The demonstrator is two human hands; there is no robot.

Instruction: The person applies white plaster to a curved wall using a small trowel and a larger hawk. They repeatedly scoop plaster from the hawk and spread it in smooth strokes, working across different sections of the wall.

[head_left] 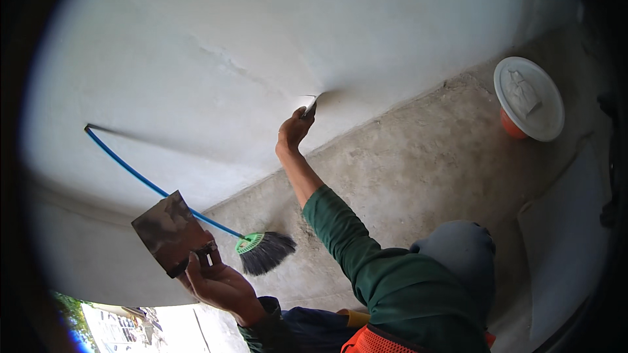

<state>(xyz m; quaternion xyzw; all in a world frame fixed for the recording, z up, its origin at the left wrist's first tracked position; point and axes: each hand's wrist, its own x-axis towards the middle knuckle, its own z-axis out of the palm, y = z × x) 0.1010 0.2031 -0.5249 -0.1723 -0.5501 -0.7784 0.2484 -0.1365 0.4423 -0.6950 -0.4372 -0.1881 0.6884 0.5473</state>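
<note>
My right hand (pixel 297 129) reaches up to the white wall (pixel 196 59), its fingers closed on a thin, pale-edged putty knife (pixel 310 103). The blade touches the wall or lies very close to it. Most of its handle is hidden in the palm. Lower on the left, my left hand (pixel 221 287) grips the lower edge of a flat, dark, shiny square plate (pixel 167 225), held tilted in front of me. Brownish smears or reflections show on its face.
A blue-handled broom (pixel 265 252) with black bristles leans against the wall behind the plate. At the right, an orange bucket (pixel 511 125) stands on the rough concrete floor (pixel 405 157) under a round white lid (pixel 556 108) bearing whitish stuff. A pale sheet (pixel 562 222) lies nearby.
</note>
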